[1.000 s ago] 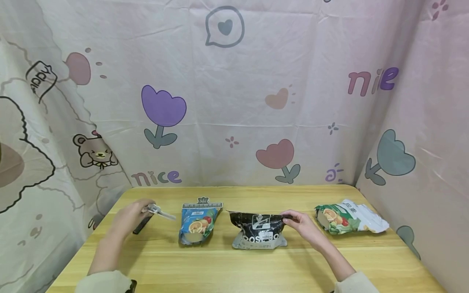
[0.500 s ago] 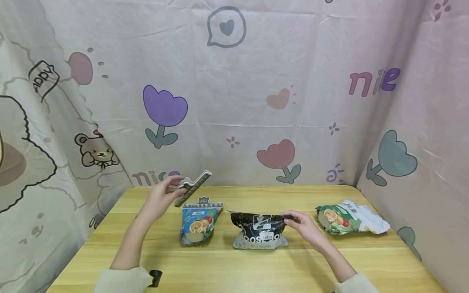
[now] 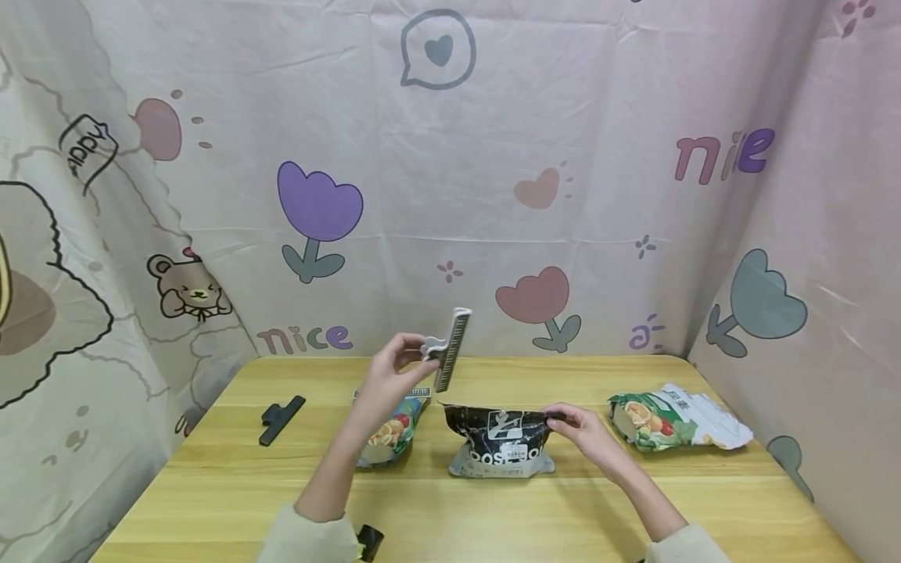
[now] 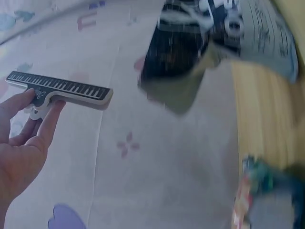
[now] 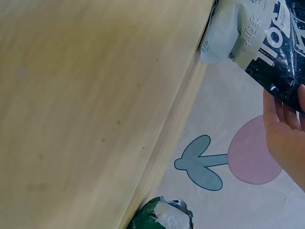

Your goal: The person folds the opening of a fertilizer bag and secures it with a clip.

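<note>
My left hand (image 3: pixel 396 367) pinches a bag clip (image 3: pixel 453 350) with a piano-key pattern, held upright in the air up and to the left of a black and grey bag (image 3: pixel 501 438). In the left wrist view the same clip (image 4: pixel 59 88) sits between thumb and fingers, its long bar apart from the bag. The bag stands on the table with its top folded over. My right hand (image 3: pixel 587 438) pinches the top right corner of that fold. Seen from the right wrist, the thumb and fingers lie on either side of the bag's dark edge (image 5: pixel 276 81).
A blue food bag (image 3: pixel 394 438) with a similar clip (image 3: pixel 420 392) on its top stands behind my left forearm. Farther left a black clip (image 3: pixel 281 421) lies on the wooden table (image 3: pixel 450 524). A green and white bag (image 3: pixel 676 418) lies at the right.
Lifted off the left side of the table, the piano-key clip has travelled right in my left hand and turned upright. The black clip is uncovered. My right hand keeps its hold.
</note>
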Action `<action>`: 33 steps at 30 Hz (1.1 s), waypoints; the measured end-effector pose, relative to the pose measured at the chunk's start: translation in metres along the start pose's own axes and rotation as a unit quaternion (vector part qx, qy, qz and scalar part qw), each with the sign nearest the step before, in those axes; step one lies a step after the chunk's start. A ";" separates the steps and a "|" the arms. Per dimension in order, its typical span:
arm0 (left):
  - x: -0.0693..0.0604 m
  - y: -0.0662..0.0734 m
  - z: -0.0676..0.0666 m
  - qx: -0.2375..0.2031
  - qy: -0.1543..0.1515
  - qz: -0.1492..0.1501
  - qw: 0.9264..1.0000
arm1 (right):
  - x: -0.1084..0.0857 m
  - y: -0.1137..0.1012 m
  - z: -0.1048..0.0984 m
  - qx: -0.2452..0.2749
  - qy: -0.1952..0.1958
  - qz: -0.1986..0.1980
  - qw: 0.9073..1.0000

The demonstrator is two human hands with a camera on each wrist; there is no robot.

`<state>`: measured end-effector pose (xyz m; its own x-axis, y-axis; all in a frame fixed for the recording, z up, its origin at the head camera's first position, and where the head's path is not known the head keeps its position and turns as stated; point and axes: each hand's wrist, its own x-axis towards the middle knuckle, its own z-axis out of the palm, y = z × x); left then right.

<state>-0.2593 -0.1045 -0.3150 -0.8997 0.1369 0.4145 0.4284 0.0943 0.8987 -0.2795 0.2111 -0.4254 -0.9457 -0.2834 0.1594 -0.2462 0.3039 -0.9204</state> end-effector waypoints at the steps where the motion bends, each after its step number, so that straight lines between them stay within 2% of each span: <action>1: 0.000 0.001 0.005 -0.006 -0.003 0.002 1.000 | 0.000 0.000 0.000 0.001 0.000 0.000 1.000; 5: -0.003 0.001 0.023 -0.020 -0.023 0.009 0.999 | 0.000 -0.001 0.000 -0.001 -0.001 0.000 1.000; 9: -0.006 -0.001 0.034 -0.004 -0.034 0.041 0.999 | -0.001 -0.002 -0.001 0.004 -0.002 0.000 1.000; 12: -0.007 -0.003 0.039 0.011 -0.034 0.059 0.998 | -0.001 -0.002 -0.001 0.008 -0.005 -0.001 1.000; 18: -0.009 -0.004 0.044 0.012 -0.043 0.061 0.997 | 0.000 -0.001 -0.001 0.008 -0.005 0.000 1.000; 24: -0.007 -0.006 0.050 0.043 -0.050 0.105 0.992 | 0.000 -0.001 -0.001 0.008 -0.004 -0.001 1.000; 29: -0.008 -0.007 0.053 0.084 -0.031 0.148 0.985 | -0.001 -0.002 -0.001 0.007 0.000 0.002 1.000; 33: -0.008 -0.005 0.054 0.111 -0.008 0.162 0.980 | 0.000 0.000 -0.001 0.007 -0.003 0.002 1.000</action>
<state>-0.2501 -0.0524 -0.3307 -0.7126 0.2101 0.6694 0.7009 0.2557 0.6659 -0.2794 0.2124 -0.4255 -0.9452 -0.2876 0.1545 -0.2400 0.2914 -0.9260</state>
